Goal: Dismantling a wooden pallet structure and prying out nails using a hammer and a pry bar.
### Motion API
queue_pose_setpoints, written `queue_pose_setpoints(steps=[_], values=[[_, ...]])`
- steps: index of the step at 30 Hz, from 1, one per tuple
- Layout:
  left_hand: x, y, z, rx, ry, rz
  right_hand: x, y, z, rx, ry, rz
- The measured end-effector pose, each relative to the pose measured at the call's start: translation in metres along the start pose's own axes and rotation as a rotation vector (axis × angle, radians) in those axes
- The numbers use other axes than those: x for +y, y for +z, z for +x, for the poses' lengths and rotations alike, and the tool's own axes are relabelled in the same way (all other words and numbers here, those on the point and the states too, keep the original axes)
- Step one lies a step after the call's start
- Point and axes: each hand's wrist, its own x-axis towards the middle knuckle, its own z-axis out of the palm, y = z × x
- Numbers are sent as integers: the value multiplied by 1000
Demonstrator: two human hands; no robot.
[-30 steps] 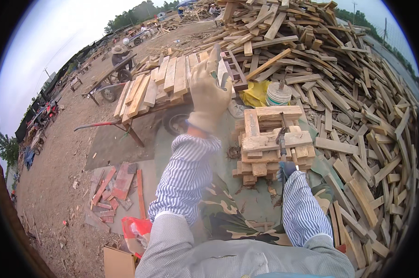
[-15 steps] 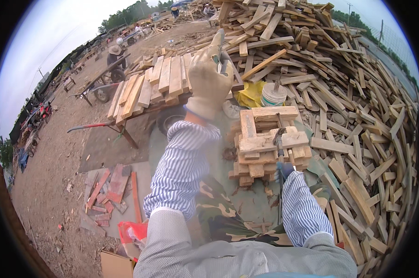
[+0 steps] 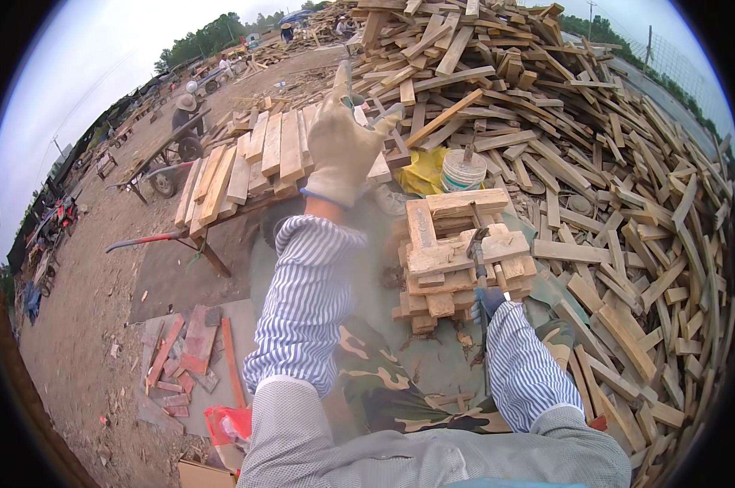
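Note:
My left hand (image 3: 341,146), in a cream work glove, is raised in front of the loaded cart. Its index finger points up and its thumb is spread to the right, with nothing held that I can see. My right hand (image 3: 492,301), in a dark blue glove, is closed around a hammer (image 3: 479,254) beside the wood stack. The hammer's metal head lies over the top pieces, and a dark shaft runs down below the hand. Crossed short timbers form this wood stack (image 3: 440,259) in front of my knees. Part of the right hand's grip is hidden by the sleeve.
A cart of boards (image 3: 266,150) stands ahead to the left. A large heap of scrap timber (image 3: 579,163) rises ahead and right. Near it are a white bucket (image 3: 463,169) and yellow sheeting (image 3: 423,173). Reddish board pieces (image 3: 198,342) lie at left. People are farther off.
The thumb of my left hand has spread away from the index finger. My right hand stays by the stack with the hammer. The whole view has shifted slightly.

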Motion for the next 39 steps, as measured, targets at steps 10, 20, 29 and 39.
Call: queue_pose_setpoints(steps=[10, 20, 29, 39], values=[[-29, -4, 42, 42, -55, 139, 5, 2, 4, 2, 9, -34], [16, -9, -16, 83, 321, -19, -5, 4, 5, -23, -22, 78], [46, 91, -315, -848, -351, -297, 4, 6, -21, -82, 35, 147], [57, 147, -335, -1179, -584, -198, -9, 8, -23, -266, 54, 395]])
